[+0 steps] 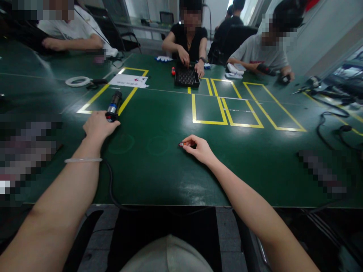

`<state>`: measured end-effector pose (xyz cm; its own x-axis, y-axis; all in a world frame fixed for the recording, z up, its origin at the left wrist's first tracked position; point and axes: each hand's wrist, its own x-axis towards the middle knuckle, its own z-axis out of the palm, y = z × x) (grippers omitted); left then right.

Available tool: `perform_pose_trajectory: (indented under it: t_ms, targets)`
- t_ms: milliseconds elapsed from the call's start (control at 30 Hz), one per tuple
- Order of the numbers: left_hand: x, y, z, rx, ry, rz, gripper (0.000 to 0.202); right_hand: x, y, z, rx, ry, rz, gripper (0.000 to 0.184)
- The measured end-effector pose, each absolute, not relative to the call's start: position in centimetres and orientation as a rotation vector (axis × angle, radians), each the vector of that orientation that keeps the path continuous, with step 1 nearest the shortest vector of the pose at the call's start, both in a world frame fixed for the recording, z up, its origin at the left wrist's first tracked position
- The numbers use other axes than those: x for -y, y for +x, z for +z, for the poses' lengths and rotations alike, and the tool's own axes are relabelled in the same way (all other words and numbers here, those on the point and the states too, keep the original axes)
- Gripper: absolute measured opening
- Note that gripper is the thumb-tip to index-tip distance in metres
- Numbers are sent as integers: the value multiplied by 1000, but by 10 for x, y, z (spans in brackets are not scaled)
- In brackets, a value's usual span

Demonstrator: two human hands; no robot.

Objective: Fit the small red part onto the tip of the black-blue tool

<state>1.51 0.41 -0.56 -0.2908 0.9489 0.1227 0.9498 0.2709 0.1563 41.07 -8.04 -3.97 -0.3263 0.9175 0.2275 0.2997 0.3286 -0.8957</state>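
Observation:
My left hand (98, 126) rests on the green table (159, 170) at the left, fingers curled around the base of a dark cylindrical electric screwdriver (114, 105) that lies pointing away from me; its black cable (110, 185) runs back under my forearm. My right hand (198, 148) is near the table's middle, fingertips pinched on a small red and metal part (183, 144) that touches the tabletop.
Yellow tape rectangles (227, 109) mark the table ahead. A black tray (186, 77) sits in front of a person opposite. A roll of tape (77, 81) and a paper sheet (129, 80) lie far left. Cables (329, 128) and tools crowd the right. Other people sit around.

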Motion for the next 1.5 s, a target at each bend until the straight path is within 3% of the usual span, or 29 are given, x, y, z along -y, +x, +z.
perform_pose_trajectory:
  t_ms: [733, 1100, 1500]
  targets:
    - [76, 198, -5, 1854, -2587, -323, 66, 76, 412, -49, 1730, -1029, 1067, 18]
    - [91, 213, -5, 1722, -2713, -322, 65, 75, 407, -46, 2006, -1084, 750, 9]
    - [92, 215, -4, 1702, -2691, -328, 63, 75, 405, -45, 1922, -1104, 850, 5]
